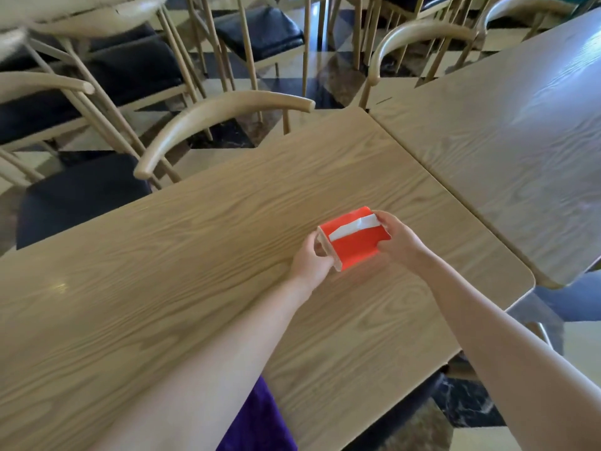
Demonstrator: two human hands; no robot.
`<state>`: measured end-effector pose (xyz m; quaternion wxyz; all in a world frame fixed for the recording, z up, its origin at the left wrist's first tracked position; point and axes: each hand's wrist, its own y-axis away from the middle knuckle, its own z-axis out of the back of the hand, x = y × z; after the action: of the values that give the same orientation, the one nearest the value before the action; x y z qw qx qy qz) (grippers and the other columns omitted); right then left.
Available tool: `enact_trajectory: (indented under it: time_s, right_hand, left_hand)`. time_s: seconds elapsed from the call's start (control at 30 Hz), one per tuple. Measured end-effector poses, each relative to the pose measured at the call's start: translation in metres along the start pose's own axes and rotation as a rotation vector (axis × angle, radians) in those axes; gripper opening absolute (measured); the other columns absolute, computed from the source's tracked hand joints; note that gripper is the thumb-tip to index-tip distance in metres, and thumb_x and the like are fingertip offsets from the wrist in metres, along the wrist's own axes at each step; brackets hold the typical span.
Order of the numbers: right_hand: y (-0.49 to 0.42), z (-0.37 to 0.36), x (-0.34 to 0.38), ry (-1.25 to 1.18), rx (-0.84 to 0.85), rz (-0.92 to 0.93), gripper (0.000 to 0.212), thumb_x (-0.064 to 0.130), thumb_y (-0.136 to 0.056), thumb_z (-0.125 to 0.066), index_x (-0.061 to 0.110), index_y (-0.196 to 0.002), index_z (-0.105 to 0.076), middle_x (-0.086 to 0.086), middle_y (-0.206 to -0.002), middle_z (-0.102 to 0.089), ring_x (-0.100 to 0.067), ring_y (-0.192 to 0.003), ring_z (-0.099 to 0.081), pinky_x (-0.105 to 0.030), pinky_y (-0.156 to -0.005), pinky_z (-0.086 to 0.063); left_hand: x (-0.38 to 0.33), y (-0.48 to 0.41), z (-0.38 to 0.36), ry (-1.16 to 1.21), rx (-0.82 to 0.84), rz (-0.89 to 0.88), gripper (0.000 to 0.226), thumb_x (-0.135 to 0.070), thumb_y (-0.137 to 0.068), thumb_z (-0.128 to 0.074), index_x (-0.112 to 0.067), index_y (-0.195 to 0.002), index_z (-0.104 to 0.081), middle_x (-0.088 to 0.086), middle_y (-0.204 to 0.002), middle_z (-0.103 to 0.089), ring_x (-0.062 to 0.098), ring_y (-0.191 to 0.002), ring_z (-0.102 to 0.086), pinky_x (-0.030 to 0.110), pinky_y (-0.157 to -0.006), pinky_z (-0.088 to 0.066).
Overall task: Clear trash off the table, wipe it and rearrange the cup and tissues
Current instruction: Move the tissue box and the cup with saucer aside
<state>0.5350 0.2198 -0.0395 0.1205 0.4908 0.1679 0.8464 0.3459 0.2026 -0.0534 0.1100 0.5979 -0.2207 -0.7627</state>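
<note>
A red tissue box with a white tissue strip along its top slot sits in a clear holder on the wooden table, right of centre. My left hand grips its near-left end. My right hand grips its far-right end. Both hands hold the box together, low over the tabletop; I cannot tell whether it touches the wood. No cup and no trash show in this view.
A second wooden table butts against this one on the right. Several beige chairs with dark seats crowd the far side and left. A purple cloth hangs at the table's near edge.
</note>
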Motion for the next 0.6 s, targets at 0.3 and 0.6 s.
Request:
enact_trajectory:
  time_s: [0.3,0.6]
  right_hand:
    - [0.0,0.005,0.054,0.818,0.157,0.093,0.094,0.023,-0.074,-0.064,0.032,-0.148,-0.007,0.002,-0.158,-0.005,-0.03,-0.143,-0.01,-0.049,-0.116,-0.012]
    - [0.025,-0.09,0.164,1.15,0.528,0.275,0.057,0.026,-0.093,-0.05,0.028,-0.146,-0.028,-0.005,-0.148,-0.038,-0.027,-0.133,-0.038,-0.035,-0.107,-0.033]
  left_hand:
    - [-0.006,0.015,0.095,-0.646,0.056,0.045,0.067,-0.038,-0.089,-0.052,-0.016,-0.146,-0.023,0.008,-0.152,-0.028,0.027,-0.137,-0.03,0.041,-0.112,-0.029]
    - [-0.011,0.081,0.208,-0.784,0.291,0.182,0.071,-0.05,-0.089,-0.048,-0.02,-0.147,-0.019,0.007,-0.153,-0.027,0.02,-0.139,-0.029,0.031,-0.111,-0.022]
